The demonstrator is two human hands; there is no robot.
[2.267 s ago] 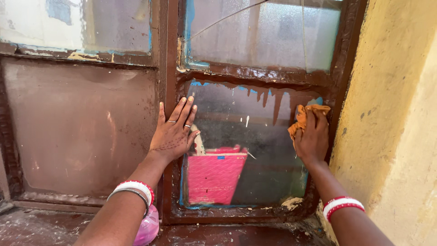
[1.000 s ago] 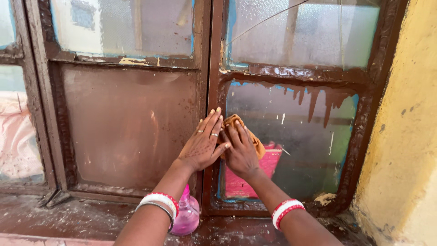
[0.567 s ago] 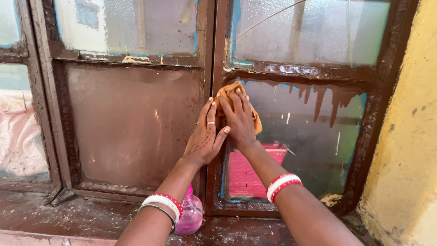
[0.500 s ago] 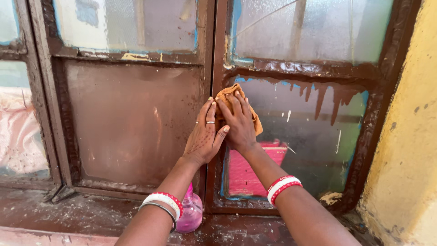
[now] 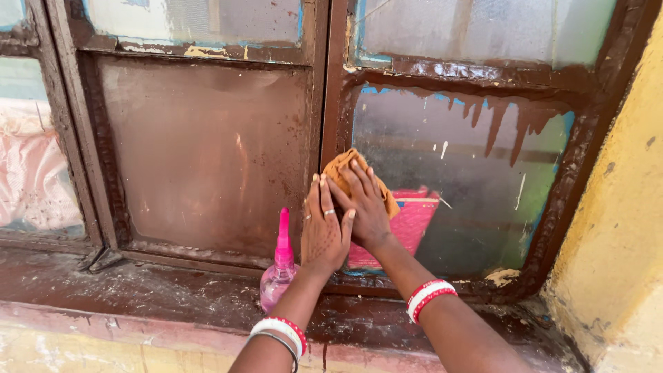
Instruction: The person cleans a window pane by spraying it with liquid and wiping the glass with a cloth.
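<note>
Right hand [image 5: 364, 207]: laid flat, fingers spread, over an orange cloth [image 5: 340, 168] at the centre of the frame; the cloth was pressed against the lower right glass pane [image 5: 469, 179], so that it was pinned by the palm rather than gripped in a fist

Left hand [image 5: 323, 228]: open, nothing grasped; placed flat against the brown centre post [image 5: 330, 103] of the window, just beside and partly under the right hand, seemingly as a brace; a ring was worn on one finger

Wrists: red and white bangles [image 5: 428, 297] were seen on both

Spray bottle [image 5: 279, 266]: pink, upright on the sill [image 5: 159, 290] at lower centre, just left of the left forearm, within reach but untouched

Right pane: marked by brown paint drips [image 5: 497, 117] along its upper edge and small white flecks; a pink woven thing [image 5: 414, 221] was visible behind the glass, partly hidden by the right hand

Left pane [image 5: 207, 152]: coated dull brown, apart from both hands

Yellow wall [image 5: 621, 207]: right edge of the frame

Obstructions: none were noted between cloth and glass; the window frame [image 5: 587, 159] bounded the pane closely
</note>
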